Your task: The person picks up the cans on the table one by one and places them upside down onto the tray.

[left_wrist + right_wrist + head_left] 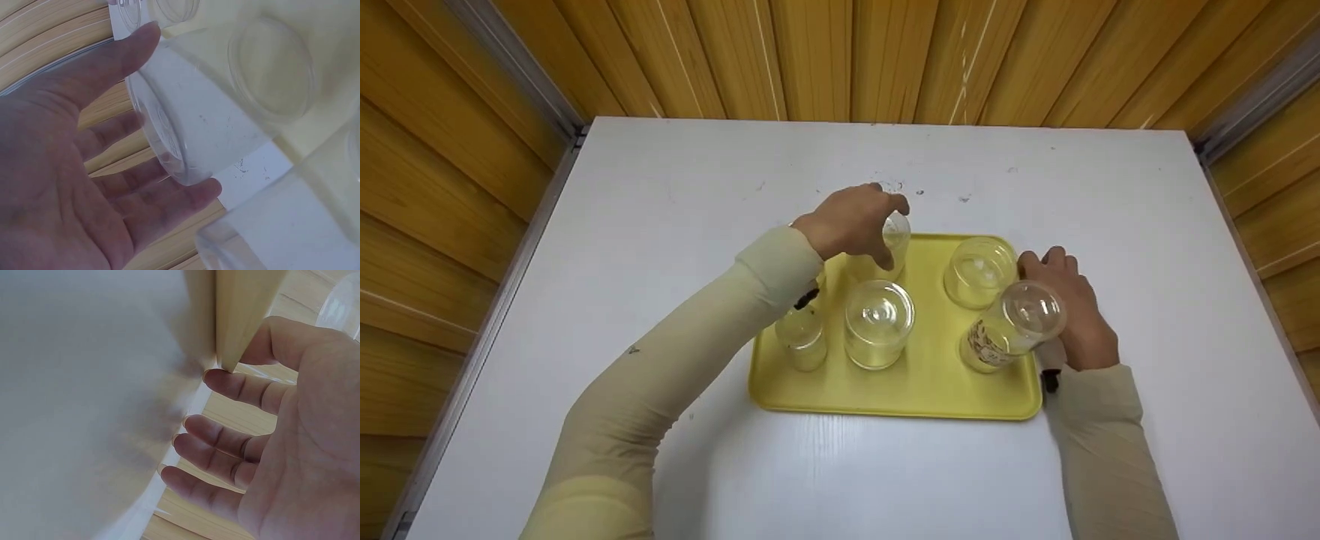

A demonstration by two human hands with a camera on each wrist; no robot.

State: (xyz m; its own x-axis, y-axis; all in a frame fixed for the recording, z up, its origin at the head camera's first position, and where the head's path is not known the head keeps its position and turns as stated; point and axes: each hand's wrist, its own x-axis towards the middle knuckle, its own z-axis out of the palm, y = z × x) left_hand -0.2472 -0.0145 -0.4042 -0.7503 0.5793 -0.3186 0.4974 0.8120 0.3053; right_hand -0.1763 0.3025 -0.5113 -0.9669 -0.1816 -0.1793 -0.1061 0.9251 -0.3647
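My left hand (pixel 855 221) reaches over the back of a yellow tray (pixel 840 401). Its thumb and fingers curl round the raised end of a clear jar (pixel 208 112), which stands upside down with its rim on the tray. At the tray's right side, my right hand (pixel 1069 300) pinches the tray edge (pixel 239 320) between thumb and index finger; the other fingertips (pixel 194 444) are low, close to the table. Nearest this hand are a clear jar with brown print (pixel 990 341) and a plain clear jar (pixel 979 274).
A wide clear jar (pixel 879 322) stands mid-tray, with a narrower one (pixel 804 345) to its left, partly beneath my left sleeve. The tray lies on a white table (pixel 697 172) enclosed by wood-patterned walls (pixel 810 60). Small dark marks (pixel 920 193) dot the tabletop behind the tray.
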